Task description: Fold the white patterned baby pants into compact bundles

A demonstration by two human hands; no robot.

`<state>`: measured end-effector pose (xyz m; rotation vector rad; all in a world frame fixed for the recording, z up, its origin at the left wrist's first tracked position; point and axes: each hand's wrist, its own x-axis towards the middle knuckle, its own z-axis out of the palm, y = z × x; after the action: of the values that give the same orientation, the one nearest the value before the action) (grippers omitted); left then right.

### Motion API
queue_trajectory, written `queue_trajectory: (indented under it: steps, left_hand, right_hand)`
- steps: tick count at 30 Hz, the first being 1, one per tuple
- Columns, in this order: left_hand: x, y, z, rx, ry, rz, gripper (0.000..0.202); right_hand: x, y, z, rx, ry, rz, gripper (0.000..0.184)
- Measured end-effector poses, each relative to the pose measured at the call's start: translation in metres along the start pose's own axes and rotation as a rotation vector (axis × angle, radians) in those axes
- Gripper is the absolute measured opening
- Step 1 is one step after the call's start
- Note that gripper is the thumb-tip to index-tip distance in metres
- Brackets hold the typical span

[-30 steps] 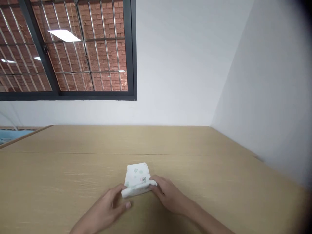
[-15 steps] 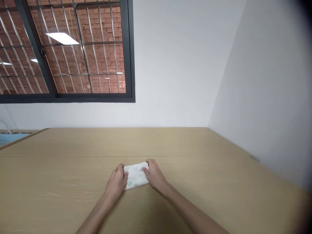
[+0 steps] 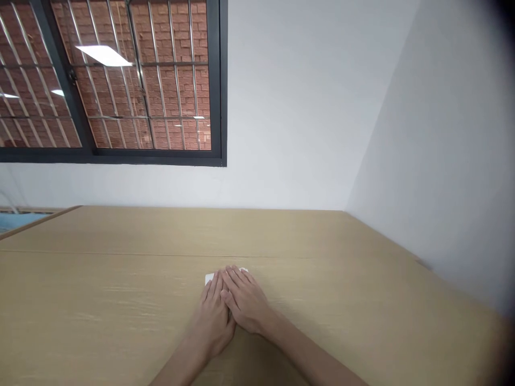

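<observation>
Both my hands lie flat, side by side, on a folded white cloth (image 3: 208,277) that rests on the wooden tabletop. Only slivers of the cloth show past my fingertips; its printed face is covered. My left hand (image 3: 215,316) has its fingers stretched forward over the cloth's left part. Over the right part lies my right hand (image 3: 244,300), fingers also extended, its thumb touching the left hand. Neither hand grips anything.
The light wooden tabletop (image 3: 120,289) has a thin seam running across it. White walls (image 3: 289,118) meet at a corner behind and to the right. A dark-framed window (image 3: 161,155) with bars is at the upper left. Something light blue (image 3: 20,220) lies beyond the table's left edge.
My hands have let go of the cloth's two sides and moved inward onto its top. Their fingers are now flattened, covering most of the printed cloth. The view has shifted slightly.
</observation>
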<state>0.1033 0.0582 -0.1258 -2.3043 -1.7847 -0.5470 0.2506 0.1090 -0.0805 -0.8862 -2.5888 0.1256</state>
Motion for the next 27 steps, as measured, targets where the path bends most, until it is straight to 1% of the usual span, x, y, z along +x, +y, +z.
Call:
queue_trajectory:
  steps: [2,5,8,11,13,15,17,19,21,24,25,27]
  left_hand:
    - [-0.002,-0.003,-0.005,0.01,-0.036,-0.047,0.066]
    - [-0.006,-0.008,-0.008,0.0,-0.042,-0.109,0.077]
    - [-0.011,-0.011,-0.004,0.013,0.021,-0.135,0.082]
    - [-0.015,-0.015,-0.003,0.065,0.123,-0.086,0.082]
    - [-0.015,-0.016,-0.008,0.076,0.169,0.0,0.077]
    - [-0.014,-0.017,-0.017,0.055,0.157,0.05,0.064]
    - [-0.012,-0.018,-0.027,0.016,0.102,0.035,0.051]
    - [-0.01,-0.018,-0.033,-0.018,0.062,0.009,0.043]
    - [-0.01,-0.02,-0.036,-0.038,0.054,0.007,0.043]
    - [-0.01,-0.023,-0.033,-0.056,0.055,-0.002,0.046]
    - [-0.01,-0.024,-0.032,-0.06,0.058,-0.003,0.045]
    - [-0.01,-0.025,-0.029,-0.058,0.075,0.009,0.041]
  right_hand:
    - [-0.002,0.008,0.004,-0.022,-0.033,0.04,0.057]
    - [-0.005,0.018,0.005,-0.022,-0.061,0.076,0.062]
    - [-0.008,0.024,0.006,-0.023,-0.07,0.084,0.065]
    - [-0.009,0.024,0.004,-0.078,-0.017,0.078,0.066]
    - [-0.009,0.021,0.0,-0.11,0.03,0.052,0.063]
    - [-0.009,0.018,-0.006,-0.098,0.036,0.012,0.057]
    - [-0.009,0.015,-0.015,-0.054,0.001,-0.022,0.053]
    - [-0.009,0.016,-0.024,-0.003,-0.039,-0.047,0.056]
    - [-0.008,0.02,-0.032,0.044,-0.07,-0.07,0.063]
    - [-0.008,0.032,-0.037,0.133,-0.116,-0.099,0.074]
    - [-0.009,0.036,-0.037,0.165,-0.118,-0.1,0.074]
    - [-0.009,0.043,-0.035,0.223,-0.089,-0.091,0.069]
